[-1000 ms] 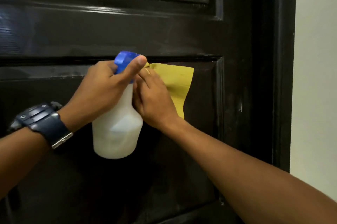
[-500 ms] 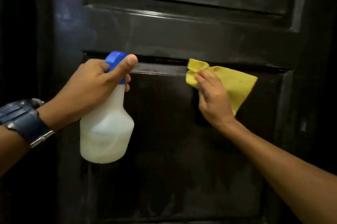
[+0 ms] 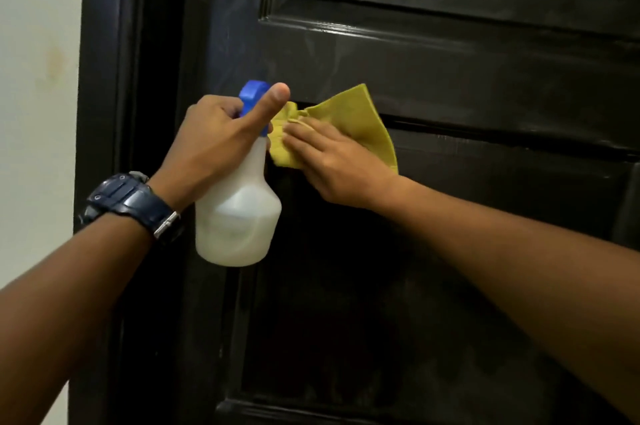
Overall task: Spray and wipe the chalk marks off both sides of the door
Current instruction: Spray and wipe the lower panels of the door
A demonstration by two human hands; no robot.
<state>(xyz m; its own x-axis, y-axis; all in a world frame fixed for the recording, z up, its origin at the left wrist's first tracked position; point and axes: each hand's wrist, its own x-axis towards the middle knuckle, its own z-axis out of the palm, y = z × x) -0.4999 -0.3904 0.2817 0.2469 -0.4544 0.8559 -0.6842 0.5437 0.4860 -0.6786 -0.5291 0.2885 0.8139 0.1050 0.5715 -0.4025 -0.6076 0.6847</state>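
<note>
Since 0.5 s ago the right hand (image 3: 337, 166) has slid the yellow cleaning cloth (image 3: 360, 123) leftward along the dark panelled wooden door (image 3: 467, 71), so it now sits just beside the white plastic spray bottle with a blue nozzle (image 3: 239, 213). Its fingers lie flat, pressing the cloth against the ledge between 2 panels. The left hand (image 3: 214, 144) has its grip clamped round the bottle's neck, thumb raised by the nozzle. A dark blue wristwatch (image 3: 133, 204) sits on that wrist. A pale wall (image 3: 34, 78) shows at left.
</note>
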